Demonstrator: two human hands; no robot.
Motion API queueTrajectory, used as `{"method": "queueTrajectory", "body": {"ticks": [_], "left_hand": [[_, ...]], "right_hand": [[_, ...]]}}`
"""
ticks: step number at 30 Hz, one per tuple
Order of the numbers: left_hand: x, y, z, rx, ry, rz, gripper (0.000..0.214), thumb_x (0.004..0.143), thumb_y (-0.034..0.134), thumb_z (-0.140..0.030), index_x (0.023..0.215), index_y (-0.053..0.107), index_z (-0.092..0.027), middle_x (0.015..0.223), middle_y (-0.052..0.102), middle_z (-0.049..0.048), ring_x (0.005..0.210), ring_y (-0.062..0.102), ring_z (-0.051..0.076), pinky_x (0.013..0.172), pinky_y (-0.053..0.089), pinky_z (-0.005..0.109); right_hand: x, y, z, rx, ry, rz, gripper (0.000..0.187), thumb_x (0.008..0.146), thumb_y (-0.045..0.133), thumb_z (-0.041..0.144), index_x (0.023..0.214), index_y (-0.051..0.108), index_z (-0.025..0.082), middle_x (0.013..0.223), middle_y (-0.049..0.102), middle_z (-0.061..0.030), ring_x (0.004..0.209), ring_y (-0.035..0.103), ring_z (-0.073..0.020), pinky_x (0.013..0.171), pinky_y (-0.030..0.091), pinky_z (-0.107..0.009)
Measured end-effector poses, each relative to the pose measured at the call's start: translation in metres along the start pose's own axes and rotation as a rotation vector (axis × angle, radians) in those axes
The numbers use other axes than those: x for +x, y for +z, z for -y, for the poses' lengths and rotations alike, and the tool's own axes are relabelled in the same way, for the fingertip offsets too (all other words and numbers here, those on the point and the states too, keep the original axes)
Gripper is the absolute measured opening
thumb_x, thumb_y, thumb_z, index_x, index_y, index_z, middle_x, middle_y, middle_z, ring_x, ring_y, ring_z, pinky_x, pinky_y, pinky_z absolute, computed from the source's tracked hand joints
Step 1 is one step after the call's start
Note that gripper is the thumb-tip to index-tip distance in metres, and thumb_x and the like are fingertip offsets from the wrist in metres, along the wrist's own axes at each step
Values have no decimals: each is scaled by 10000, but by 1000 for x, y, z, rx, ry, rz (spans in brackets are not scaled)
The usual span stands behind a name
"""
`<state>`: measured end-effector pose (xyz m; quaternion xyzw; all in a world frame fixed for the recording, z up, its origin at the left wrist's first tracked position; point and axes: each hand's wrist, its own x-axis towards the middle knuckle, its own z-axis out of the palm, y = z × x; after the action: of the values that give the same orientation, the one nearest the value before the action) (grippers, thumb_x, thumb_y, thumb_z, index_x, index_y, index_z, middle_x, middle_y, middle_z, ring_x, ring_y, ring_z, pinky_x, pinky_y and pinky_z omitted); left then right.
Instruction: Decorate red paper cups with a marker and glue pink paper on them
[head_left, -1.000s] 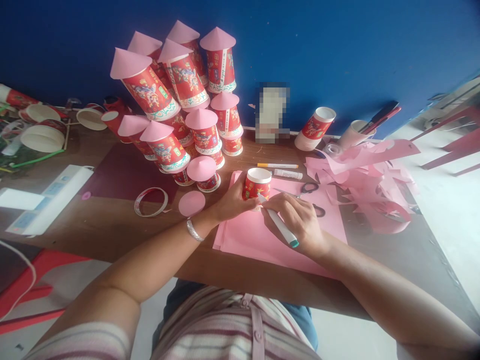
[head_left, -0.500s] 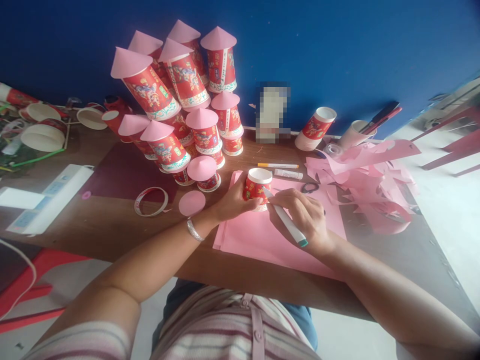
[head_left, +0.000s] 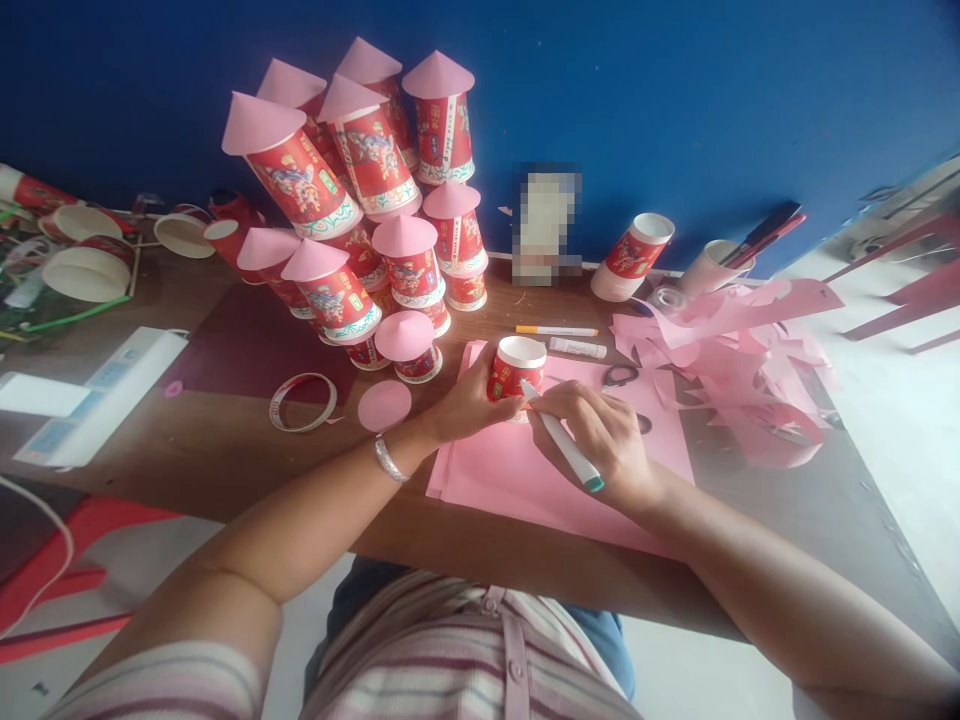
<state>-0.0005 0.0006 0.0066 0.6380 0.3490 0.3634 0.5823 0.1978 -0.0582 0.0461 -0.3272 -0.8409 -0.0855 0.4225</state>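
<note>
Fingers of the left hand (head_left: 469, 400) clasp the red paper cup (head_left: 514, 368), which stands on the pink sheet (head_left: 502, 475) near its far edge; the right hand (head_left: 600, 435) is closed around a white pen (head_left: 564, 448), tip at the cup's foot on the right side; over the last second the tip has crept only slightly there, while the cup has stayed put. Scissors (head_left: 619, 375) lie just beyond the right hand, partly hidden; pink offcuts (head_left: 735, 350) pile to the right; cone-capped cups (head_left: 375, 200), a pink disc (head_left: 384, 405) and a tape ring (head_left: 302, 402) sit to the left.
</note>
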Motion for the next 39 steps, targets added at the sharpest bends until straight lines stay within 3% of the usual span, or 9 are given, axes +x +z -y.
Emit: {"method": "queueTrajectory", "body": {"ticks": [8, 18, 29, 39], "left_hand": [[0, -1, 6, 17, 7, -8, 605, 798, 851, -364, 1263, 499, -205, 1176, 625, 70, 1087, 648, 255, 904, 588, 377], [-1, 1, 0, 29, 38, 14, 547, 836, 819, -487, 1196, 529, -194, 1093, 638, 60, 1036, 656, 244, 887, 590, 384], [1, 2, 2, 22, 88, -1, 551, 840, 840, -473, 1198, 524, -198, 1095, 638, 63, 1005, 644, 225, 862, 574, 357], [1, -1, 0, -62, 19, -1, 586, 776, 900, -438, 1188, 564, -191, 1106, 647, 64, 1038, 642, 241, 866, 563, 353]], "right_hand": [[-4, 4, 2, 30, -23, 40, 156, 1002, 625, 52, 1054, 603, 198, 819, 712, -17, 668, 655, -140, 592, 499, -256], [-1, 2, 0, -19, -16, -52, 216, 975, 627, 22, 1056, 597, 220, 825, 708, 7, 661, 659, -135, 600, 524, -250], [1, -1, -2, 6, -18, -7, 183, 1000, 610, 52, 1083, 612, 215, 842, 716, -6, 667, 652, -140, 584, 513, -252], [-2, 2, 0, 45, -42, -10, 217, 980, 628, 41, 1104, 603, 218, 823, 706, -2, 652, 654, -139, 580, 519, -258]]}}
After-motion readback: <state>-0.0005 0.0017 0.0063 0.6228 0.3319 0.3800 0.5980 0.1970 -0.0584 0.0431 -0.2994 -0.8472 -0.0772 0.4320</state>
